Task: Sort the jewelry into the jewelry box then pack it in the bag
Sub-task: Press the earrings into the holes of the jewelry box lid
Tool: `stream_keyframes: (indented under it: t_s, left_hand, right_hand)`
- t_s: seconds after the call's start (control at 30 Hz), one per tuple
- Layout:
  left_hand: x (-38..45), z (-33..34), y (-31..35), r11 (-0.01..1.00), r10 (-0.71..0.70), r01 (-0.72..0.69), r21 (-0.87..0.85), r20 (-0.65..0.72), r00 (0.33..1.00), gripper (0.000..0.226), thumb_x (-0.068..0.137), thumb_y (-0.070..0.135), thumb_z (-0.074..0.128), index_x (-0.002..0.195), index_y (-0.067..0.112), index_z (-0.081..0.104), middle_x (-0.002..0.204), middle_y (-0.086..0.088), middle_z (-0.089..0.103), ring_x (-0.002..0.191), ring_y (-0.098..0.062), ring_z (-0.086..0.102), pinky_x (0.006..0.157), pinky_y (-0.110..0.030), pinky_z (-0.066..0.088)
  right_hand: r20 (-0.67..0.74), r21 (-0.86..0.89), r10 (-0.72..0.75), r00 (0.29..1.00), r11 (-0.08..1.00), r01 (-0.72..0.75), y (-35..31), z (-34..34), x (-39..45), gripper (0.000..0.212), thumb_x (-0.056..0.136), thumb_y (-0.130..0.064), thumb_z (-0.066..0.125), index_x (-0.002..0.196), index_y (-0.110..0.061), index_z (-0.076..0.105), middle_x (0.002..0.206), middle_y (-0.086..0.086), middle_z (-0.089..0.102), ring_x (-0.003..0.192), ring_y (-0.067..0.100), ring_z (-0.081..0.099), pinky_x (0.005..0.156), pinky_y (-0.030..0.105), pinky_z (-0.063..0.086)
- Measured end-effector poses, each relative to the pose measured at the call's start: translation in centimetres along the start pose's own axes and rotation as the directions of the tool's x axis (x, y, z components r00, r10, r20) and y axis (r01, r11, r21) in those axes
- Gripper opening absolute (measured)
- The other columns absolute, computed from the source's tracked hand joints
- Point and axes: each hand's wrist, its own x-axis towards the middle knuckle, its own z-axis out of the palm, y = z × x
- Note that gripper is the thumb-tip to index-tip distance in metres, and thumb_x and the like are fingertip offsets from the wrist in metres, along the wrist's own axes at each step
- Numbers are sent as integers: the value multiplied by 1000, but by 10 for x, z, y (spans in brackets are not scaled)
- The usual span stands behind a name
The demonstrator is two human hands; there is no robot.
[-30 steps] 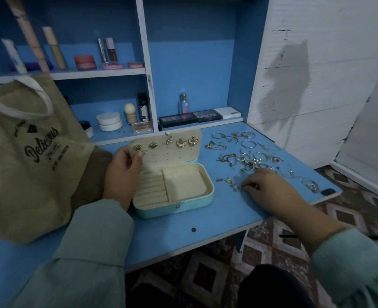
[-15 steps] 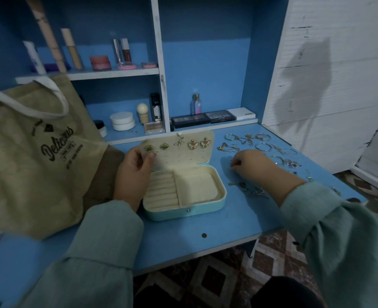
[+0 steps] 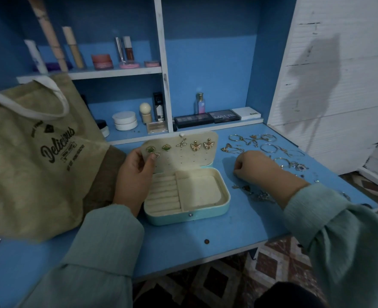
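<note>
The right hand point(image 3: 253, 166) had left the near scatter of small pieces and come back toward the jewelry box point(image 3: 187, 196), fingers curled in a pinch; what they held could not be told. The left hand point(image 3: 137, 172) stayed on the lid, thumb and fingers pinching a triangular earring point(image 3: 156, 154) against it. Most jewelry point(image 3: 270, 147) lay on the table point(image 3: 228, 232), the bag point(image 3: 34, 156) waiting left; sorting was probably early.
</note>
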Motion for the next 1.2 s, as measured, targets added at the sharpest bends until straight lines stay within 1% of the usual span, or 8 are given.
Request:
stream_keyframes:
  t_s: [0.2,0.3,0.43,0.73,0.83,0.97,1.1,1.2]
  left_hand:
    - [-1,-1,1,1000,-2,2,5,5,1000,11,93,20,54,103,22,57,90,18,61,80,9,57,62,-1,42]
    - [-1,-4,2,1000,4,-4,21,14,1000,7,92,18,55,96,23,58,88,16,61,78,7,57,59,-1,42]
    - [-4,-9,4,997,58,-60,44,44,997,19,91,14,57,82,31,55,87,11,61,75,7,58,63,-3,44]
    - [-9,-21,1,951,171,-197,240,126,977,27,89,14,59,83,39,53,89,17,56,86,7,52,74,0,37]
    - [-10,-25,1,922,193,-235,307,159,968,16,90,15,59,87,30,57,86,22,53,84,10,50,73,4,33]
    - [-11,-28,-1,897,210,-262,355,177,962,13,89,15,60,91,26,55,86,23,51,82,8,49,74,4,33]
    - [-12,-31,-5,856,309,-366,365,206,928,13,86,6,63,88,18,59,86,14,53,83,9,47,77,3,33]
    - [-12,-33,-10,809,388,-449,380,229,893,4,83,8,65,85,10,62,83,19,48,83,15,47,77,1,34]
  right_hand:
    - [-1,15,-20,1000,1000,20,-1,-7,-3,14,87,-9,49,84,-10,62,92,9,63,80,21,55,64,27,42]
    - [-51,59,-56,997,997,59,-5,-18,-7,17,87,-10,49,93,-4,64,93,11,64,72,17,53,58,26,42]
    - [-145,176,-112,983,975,137,-17,-43,-13,10,88,-16,52,86,-12,61,84,4,62,71,17,55,59,25,43]
    - [-178,534,-195,964,804,261,-71,-76,-25,15,88,-20,52,86,-6,59,76,4,61,56,13,52,54,21,46]
    - [-134,570,-255,958,770,285,-89,-74,-28,7,87,-16,54,82,-11,56,75,2,58,57,11,48,43,11,40]
    - [-17,553,-342,940,779,293,-110,-65,-30,13,86,-14,58,73,-17,58,73,-3,59,61,9,48,55,20,41]
    - [133,494,-400,907,820,289,-127,-56,-30,11,86,-13,60,78,-20,63,71,-9,58,61,3,46,53,17,34]
    - [219,483,-374,901,844,233,-137,-50,-28,12,86,-13,59,77,-20,61,74,-3,56,66,11,44,55,21,35]
